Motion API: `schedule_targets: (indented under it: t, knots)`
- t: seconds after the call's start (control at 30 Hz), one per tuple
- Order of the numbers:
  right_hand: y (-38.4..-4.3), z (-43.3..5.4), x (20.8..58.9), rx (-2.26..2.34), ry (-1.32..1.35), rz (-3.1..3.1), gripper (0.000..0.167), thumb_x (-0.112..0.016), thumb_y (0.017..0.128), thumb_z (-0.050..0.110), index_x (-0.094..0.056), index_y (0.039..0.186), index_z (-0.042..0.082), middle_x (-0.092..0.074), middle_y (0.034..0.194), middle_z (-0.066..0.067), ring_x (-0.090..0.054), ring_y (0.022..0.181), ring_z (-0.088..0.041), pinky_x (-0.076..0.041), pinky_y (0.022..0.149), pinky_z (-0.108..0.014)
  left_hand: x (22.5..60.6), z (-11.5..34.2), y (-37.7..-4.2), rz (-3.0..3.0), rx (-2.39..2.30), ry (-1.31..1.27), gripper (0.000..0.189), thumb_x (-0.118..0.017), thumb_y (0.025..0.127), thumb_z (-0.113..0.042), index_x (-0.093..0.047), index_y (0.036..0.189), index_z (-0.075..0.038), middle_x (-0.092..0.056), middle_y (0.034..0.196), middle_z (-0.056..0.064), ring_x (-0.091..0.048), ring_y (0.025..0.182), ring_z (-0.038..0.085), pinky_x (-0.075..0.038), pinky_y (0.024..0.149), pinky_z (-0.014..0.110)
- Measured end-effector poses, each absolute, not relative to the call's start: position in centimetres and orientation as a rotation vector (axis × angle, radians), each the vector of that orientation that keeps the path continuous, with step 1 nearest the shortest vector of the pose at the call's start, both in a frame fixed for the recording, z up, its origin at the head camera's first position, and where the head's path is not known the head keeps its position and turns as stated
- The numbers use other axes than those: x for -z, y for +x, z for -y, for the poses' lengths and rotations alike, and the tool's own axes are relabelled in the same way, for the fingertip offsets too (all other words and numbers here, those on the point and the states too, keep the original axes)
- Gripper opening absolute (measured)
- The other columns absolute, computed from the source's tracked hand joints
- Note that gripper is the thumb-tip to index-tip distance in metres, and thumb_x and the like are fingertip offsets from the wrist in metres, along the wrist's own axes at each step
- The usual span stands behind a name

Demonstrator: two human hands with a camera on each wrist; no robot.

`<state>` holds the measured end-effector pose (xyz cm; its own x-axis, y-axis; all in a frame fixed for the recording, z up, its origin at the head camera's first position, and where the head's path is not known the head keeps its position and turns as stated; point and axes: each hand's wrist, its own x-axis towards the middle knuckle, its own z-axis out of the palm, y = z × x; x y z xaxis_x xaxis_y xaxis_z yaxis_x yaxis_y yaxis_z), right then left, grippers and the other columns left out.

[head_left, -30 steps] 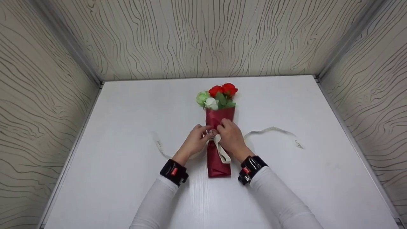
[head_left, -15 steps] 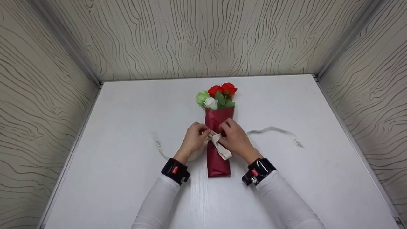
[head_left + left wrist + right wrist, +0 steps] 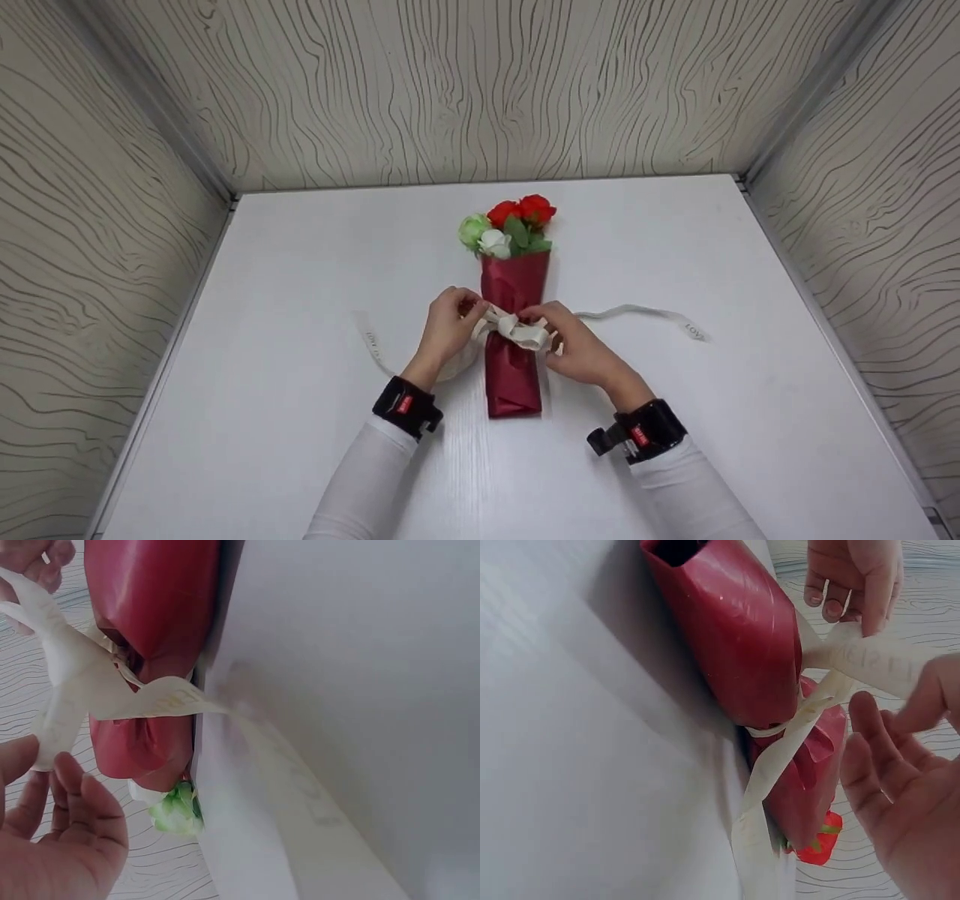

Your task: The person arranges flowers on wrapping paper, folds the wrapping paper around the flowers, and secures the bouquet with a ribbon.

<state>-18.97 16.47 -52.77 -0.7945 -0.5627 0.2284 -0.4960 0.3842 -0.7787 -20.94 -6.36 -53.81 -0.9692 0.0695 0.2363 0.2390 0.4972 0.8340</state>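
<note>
A bouquet wrapped in dark red paper (image 3: 514,386) lies on the white table. A cream ribbon (image 3: 507,325) printed with lettering is tied round its waist in a bow. My left hand (image 3: 446,326) pinches the left loop between thumb and fingertips, also plain in the left wrist view. On the other side, my right hand (image 3: 581,346) has its fingers curved about the right loop. In the right wrist view the ribbon (image 3: 877,667) runs to the right thumb, while the other fingers (image 3: 866,765) stand apart. Exact contact there is partly hidden.
Red flowers (image 3: 536,209), a pale green flower (image 3: 473,230) and a white flower (image 3: 495,243) show above the wrap. Ribbon tails (image 3: 637,308) stretch over the table (image 3: 300,450) on both sides. Patterned panels (image 3: 480,90) enclose the back and sides.
My right hand has drawn back to the right, and the right loop, which hung downward, now sticks out sideways. My left hand has shifted slightly left and keeps its loop.
</note>
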Motion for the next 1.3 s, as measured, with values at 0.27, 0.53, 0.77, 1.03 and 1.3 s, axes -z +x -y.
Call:
schedule_targets:
  t: [0.27,0.53,0.77,1.03,1.3]
  knots:
    - [-19.4,-16.4,52.3,1.454,-0.957,-2.753,0.009,-0.069,0.077,0.013,-0.065,0.084,0.013,-0.057,0.086,0.009,-0.052,0.07,-0.007,-0.045,0.056,-0.026,53.4,6.9,-20.8,2.516,1.48,-0.251,0.015,-0.064,0.082,-0.022,-0.059,0.078,-0.009,-0.051,0.075,0.002,-0.051,0.07,0.016,-0.043,0.061,0.025]
    - [-20.4,-17.0,51.6,1.501,-0.747,-2.818,0.01,-0.067,0.078,0.021,-0.062,0.083,0.013,-0.06,0.066,0.005,-0.057,0.054,-0.016,-0.043,0.045,-0.024,53.0,8.2,-20.7,2.498,1.518,-0.19,0.024,-0.071,0.075,-0.028,-0.054,0.072,-0.01,-0.054,0.073,-0.001,-0.053,0.07,0.012,-0.043,0.065,0.026]
    - [-21.5,-17.7,51.5,1.365,-0.804,-3.03,0.013,-0.069,0.077,0.025,-0.061,0.069,0.016,-0.056,0.072,0.01,-0.051,0.064,-0.006,-0.042,0.055,-0.024,52.9,9.2,-20.7,2.501,1.623,-0.12,0.026,-0.074,0.071,-0.029,-0.054,0.07,-0.011,-0.057,0.065,-0.003,-0.054,0.062,0.011,-0.041,0.053,0.024]
    - [-22.1,-18.2,51.9,1.3,-0.701,-3.023,0.017,-0.063,0.081,0.033,-0.067,0.075,0.017,-0.059,0.067,0.011,-0.051,0.062,-0.005,-0.042,0.054,-0.025,52.4,10.1,-20.8,2.524,1.697,-0.165,0.025,-0.076,0.069,-0.02,-0.061,0.085,-0.009,-0.054,0.069,0.0,-0.049,0.063,0.013,-0.04,0.054,0.024]
    - [-22.3,-18.5,51.5,1.277,-0.578,-2.957,0.017,-0.065,0.08,0.031,-0.065,0.074,0.015,-0.06,0.067,0.001,-0.051,0.061,-0.01,-0.04,0.051,-0.026,52.1,11.3,-20.8,2.693,1.519,-0.2,0.019,-0.075,0.07,-0.022,-0.064,0.072,-0.008,-0.05,0.06,-0.002,-0.042,0.056,0.011,-0.034,0.05,0.024]
